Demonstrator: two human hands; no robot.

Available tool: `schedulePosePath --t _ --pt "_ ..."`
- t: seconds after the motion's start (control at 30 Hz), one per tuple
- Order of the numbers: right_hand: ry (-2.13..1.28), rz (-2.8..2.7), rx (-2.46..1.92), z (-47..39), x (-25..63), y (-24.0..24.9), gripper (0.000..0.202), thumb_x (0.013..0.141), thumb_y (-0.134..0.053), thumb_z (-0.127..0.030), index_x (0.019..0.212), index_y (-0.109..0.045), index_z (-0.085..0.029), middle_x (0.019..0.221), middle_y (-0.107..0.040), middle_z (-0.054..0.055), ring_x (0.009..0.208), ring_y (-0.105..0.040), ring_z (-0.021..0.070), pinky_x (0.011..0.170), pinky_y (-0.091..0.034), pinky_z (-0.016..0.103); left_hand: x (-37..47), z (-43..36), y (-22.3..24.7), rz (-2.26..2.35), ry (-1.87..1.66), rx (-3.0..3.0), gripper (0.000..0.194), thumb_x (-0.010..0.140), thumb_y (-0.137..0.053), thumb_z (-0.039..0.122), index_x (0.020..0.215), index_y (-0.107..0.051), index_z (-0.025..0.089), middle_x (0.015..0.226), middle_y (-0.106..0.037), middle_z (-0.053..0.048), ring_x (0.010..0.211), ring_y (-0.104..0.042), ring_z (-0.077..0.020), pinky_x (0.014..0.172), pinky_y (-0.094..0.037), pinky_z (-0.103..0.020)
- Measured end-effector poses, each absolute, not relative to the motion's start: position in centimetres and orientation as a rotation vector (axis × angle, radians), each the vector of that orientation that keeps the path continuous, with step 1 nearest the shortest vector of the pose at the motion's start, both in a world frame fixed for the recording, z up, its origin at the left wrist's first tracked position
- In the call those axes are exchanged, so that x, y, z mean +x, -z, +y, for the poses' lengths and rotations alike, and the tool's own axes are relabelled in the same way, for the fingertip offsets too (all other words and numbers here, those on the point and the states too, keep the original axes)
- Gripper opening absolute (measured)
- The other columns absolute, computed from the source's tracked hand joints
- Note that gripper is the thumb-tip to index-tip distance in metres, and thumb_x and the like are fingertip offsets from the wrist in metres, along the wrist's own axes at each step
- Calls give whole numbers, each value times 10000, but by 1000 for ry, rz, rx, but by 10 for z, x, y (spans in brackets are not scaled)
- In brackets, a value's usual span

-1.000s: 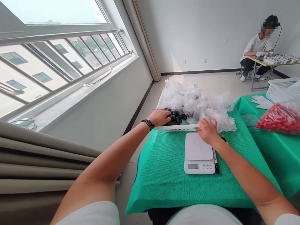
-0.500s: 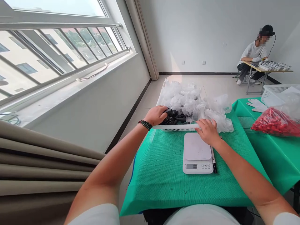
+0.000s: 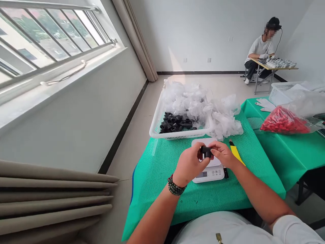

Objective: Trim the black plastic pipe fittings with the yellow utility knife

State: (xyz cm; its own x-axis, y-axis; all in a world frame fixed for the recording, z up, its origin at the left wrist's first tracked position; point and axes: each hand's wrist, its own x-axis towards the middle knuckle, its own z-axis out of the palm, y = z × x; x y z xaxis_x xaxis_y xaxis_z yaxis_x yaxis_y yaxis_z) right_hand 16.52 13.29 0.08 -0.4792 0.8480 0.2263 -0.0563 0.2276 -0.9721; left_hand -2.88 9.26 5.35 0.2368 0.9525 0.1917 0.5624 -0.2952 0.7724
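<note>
A black pipe tee fitting [image 3: 207, 152] is held over the kitchen scale [image 3: 208, 172]. My left hand [image 3: 192, 162] grips it from the left between thumb and fingers. From the right, my right hand [image 3: 223, 154] pinches its other end, fingers closed on it. The scale is white and its display reads 0.0; my hands cover much of its plate. Beyond it stands a white plastic basket [image 3: 154, 130] with several more black pipe fittings [image 3: 175, 122] heaped in its near left part. Crumpled clear plastic bags [image 3: 193, 98] fill the rest and spill over the right side.
A yellow utility knife [image 3: 237, 154] and a black marker [image 3: 226, 173] lie right of the scale on the green cloth [image 3: 157, 179]. On the right table are a bag of red parts [image 3: 284, 121], a white glove [image 3: 265, 104] and another basket [image 3: 276, 93]. A person [image 3: 260, 51] sits far right.
My left hand has come back from the basket with a black pipe fitting. My right hand has left the basket's rim and joined it on the fitting above the scale. The view has shifted.
</note>
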Motion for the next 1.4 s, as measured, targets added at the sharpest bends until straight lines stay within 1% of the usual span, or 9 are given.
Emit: schedulePosePath --t 0.1,0.23,0.3,0.37,0.5,0.67,0.87,1.07,1.4 --pt "-1383 -1580 -753 145 164 16 442 976 -664 -637 1107 -671 -215 870 -719 37 705 -663 162 681 -584 330 -20 106 -39 1375 -1086 1856 393 821 -611 219 1211 -648 191 766 -682 7 655 -604 -139 619 -454 -246" --pt "-1260 -1508 -807 149 167 27 460 938 -717 -624 1167 -665 -228 988 -755 62 786 -706 183 757 -603 360 -14 125 -19 1255 -1279 1739 411 873 -619 235 1280 -624 187 935 -770 -47 729 -688 -142 627 -514 -234" --pt "-1132 -1567 -885 148 168 29 434 945 -718 -590 1191 -677 -235 1062 -771 82 904 -732 212 815 -600 372 -13 130 -7 1237 -1332 1742 330 882 -632 253 1204 -654 187 922 -782 -45 677 -676 -128 610 -516 -226" --pt "-1031 -1653 -933 147 169 28 388 966 -701 -547 1196 -693 -236 1106 -781 95 997 -738 235 840 -593 374 -15 133 4 1254 -1359 1786 222 911 -621 284 1103 -683 190 743 -734 1 578 -623 -116 563 -486 -215" --pt "-971 -1726 -928 145 168 24 348 980 -691 -495 1210 -704 -234 1141 -792 101 1034 -745 244 840 -600 373 -22 132 15 1328 -1356 1961 159 954 -599 308 1007 -702 198 686 -718 12 557 -616 -121 563 -477 -214" --pt "-931 -1761 -944 148 172 18 318 958 -730 -502 1146 -767 -248 1120 -820 97 1011 -752 255 838 -596 391 -26 131 13 1365 -1304 2101 160 958 -573 294 898 -694 208 627 -670 18 539 -581 -126 543 -416 -213" --pt "-904 -1739 -889 150 172 18 339 931 -763 -542 1104 -793 -252 1118 -825 104 991 -753 256 786 -580 377 -31 134 14 1431 -1244 2170 317 942 -567 313 644 -538 208 574 -556 10 524 -474 -118 526 -299 -233" --pt "-842 -1739 -910 150 171 22 359 897 -789 -562 1037 -777 -231 1075 -819 110 930 -744 243 741 -569 364 -30 135 11 1451 -1164 2204 392 950 -532 327 590 -435 208 554 -485 14 509 -428 -114 518 -264 -238" --pt "-826 -1787 -950 148 171 16 422 882 -765 -650 906 -737 -230 899 -780 72 836 -701 233 736 -549 368 -31 134 6 1418 -1073 2268 338 933 -519 298 613 -445 219 569 -495 6 518 -451 -130 526 -268 -244"
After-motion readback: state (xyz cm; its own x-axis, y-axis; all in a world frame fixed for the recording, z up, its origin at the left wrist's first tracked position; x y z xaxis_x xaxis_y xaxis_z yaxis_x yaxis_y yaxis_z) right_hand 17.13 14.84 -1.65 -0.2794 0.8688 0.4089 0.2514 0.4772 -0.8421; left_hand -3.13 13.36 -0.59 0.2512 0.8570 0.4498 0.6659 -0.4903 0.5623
